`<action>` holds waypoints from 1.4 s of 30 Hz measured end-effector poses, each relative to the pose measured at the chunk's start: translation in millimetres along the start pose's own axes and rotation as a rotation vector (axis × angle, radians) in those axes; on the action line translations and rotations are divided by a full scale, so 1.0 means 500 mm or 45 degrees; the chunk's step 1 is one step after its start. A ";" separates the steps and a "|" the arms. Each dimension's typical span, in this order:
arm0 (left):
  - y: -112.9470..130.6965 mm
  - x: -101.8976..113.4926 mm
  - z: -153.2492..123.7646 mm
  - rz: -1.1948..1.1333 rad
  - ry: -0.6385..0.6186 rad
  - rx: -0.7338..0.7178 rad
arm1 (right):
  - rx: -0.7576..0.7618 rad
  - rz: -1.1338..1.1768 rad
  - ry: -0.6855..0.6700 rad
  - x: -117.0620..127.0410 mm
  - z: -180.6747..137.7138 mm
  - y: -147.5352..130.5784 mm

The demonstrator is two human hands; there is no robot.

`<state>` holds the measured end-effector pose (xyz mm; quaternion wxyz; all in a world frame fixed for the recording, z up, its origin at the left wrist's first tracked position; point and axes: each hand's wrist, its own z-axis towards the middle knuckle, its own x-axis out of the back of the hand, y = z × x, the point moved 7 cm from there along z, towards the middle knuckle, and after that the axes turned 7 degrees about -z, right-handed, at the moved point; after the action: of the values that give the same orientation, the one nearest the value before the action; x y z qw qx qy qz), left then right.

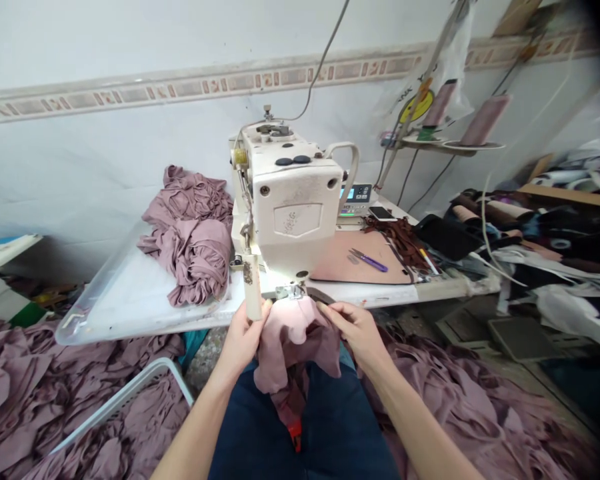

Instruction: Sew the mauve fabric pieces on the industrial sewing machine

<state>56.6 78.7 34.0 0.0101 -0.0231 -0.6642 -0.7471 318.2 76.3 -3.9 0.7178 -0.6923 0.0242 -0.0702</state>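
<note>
A mauve garment piece (275,360) lies under the needle area of a white sewing machine (295,213) and drapes down over my lap. My left hand (244,333) pinches its left edge between thumb and fingers, close beside the machine's cream lever plate (253,287). On the other side, my right hand (355,327) grips the right edge of the same cloth. The cloth is brightly lit beneath the presser foot (296,291). The fingertips of both hands are partly hidden by the fabric.
Piled mauve fabric (193,233) sits left on the table. Purple thread snips (369,260) lie on a tan mat (330,257), near a phone (382,213). A plastic basket (125,393) stands lower left; more mauve cloth (460,400) heaps at right. Thread cones (487,120) stand above.
</note>
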 end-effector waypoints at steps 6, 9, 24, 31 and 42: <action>-0.037 0.091 -0.022 0.019 -0.047 0.120 | 0.023 0.018 0.090 -0.028 -0.082 0.054; -0.022 0.116 -0.001 0.048 0.041 0.032 | 0.069 0.116 -0.249 -0.119 -0.120 0.049; -0.053 0.013 -0.099 -0.048 -0.442 0.089 | -0.144 -0.074 -0.593 -0.111 -0.185 -0.044; -0.066 -0.092 -0.174 0.006 -0.946 0.303 | 0.080 -0.610 -1.105 -0.118 -0.213 -0.077; -0.039 -0.053 -0.136 -0.048 -0.537 0.261 | -0.008 -0.366 -0.652 -0.040 -0.132 -0.053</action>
<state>80.8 13.1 5.6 -0.1405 -0.1651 -0.7244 -0.6544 288.1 12.9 18.5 0.6811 -0.6861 -0.2558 0.0059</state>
